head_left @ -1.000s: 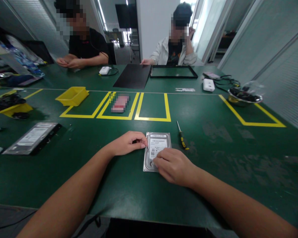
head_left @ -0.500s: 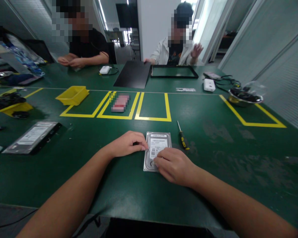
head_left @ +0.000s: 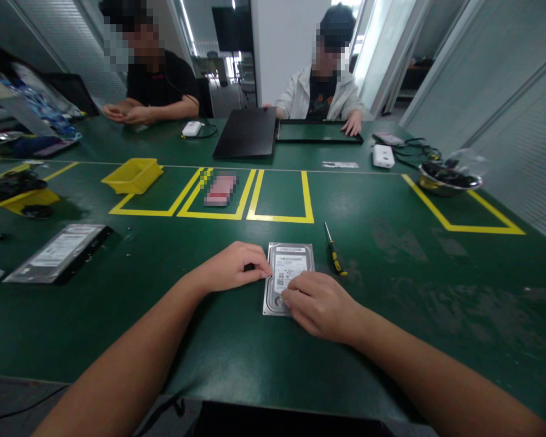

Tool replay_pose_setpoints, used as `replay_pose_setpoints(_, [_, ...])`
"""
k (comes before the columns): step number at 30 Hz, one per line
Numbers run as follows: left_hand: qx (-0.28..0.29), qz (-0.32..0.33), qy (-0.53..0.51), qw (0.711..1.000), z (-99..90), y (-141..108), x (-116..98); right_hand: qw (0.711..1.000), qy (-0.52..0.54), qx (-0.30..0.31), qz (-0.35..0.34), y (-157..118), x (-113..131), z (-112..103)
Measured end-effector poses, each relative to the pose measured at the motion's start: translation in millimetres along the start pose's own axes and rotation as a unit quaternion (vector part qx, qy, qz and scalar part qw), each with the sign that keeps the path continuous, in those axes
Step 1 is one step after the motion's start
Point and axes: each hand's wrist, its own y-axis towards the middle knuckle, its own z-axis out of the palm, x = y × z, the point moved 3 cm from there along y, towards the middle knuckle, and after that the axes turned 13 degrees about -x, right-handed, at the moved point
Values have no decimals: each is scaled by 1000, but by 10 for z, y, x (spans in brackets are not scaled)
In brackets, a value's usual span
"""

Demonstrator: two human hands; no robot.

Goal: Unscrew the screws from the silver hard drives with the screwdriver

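Green tabletop (head_left: 236, 364) is supporting a hard drive (head_left: 295, 260), label up, toward its near edge. The left hand (head_left: 231, 267) is touching the drive's left side, fingers loosely curled, apparently steadying it; the right hand (head_left: 324, 306) is bunching its fingers over the lower face, any grip hidden.

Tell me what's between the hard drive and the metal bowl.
The head view shows a screwdriver just right of the hard drive, then scuffed tabletop and yellow tape before the metal bowl.
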Motion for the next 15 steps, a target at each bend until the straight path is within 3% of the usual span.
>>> replay_pose_setpoints(15, [-6,-26,-27,999,20,7,57,1000,-7,-1,-4,-9,1,14])
